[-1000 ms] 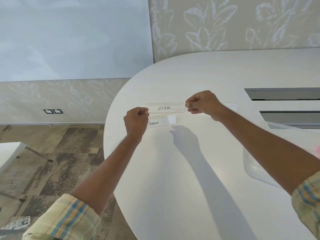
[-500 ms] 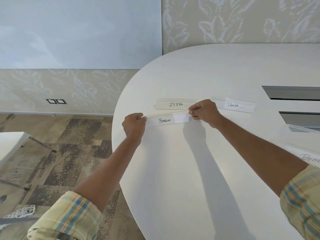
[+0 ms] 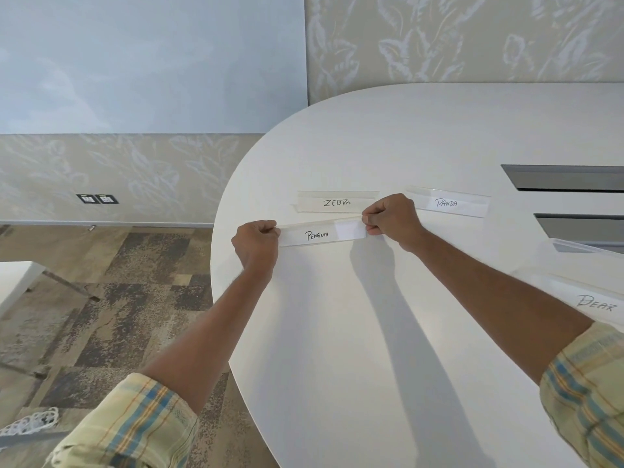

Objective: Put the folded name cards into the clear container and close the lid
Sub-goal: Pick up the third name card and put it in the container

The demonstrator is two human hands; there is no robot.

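Note:
A long white name card marked PENGUIN lies across the white table. My left hand pinches its left end and my right hand pinches its right end. Just behind it lies the ZEBRA card, and the PANDA card lies to the right of my right hand. A card marked BEAR sits at the right edge, partly hidden by my right forearm. Only a corner of the clear container shows at the far right.
Two dark rectangular slots are cut into the tabletop at the right. The table's curved left edge drops to a patterned carpet. A second white table corner stands at the far left.
Both hands let go of the ZEBRA card and came down to the PENGUIN card, now gripping its ends. The view shifted, bringing the PANDA and BEAR cards into sight.

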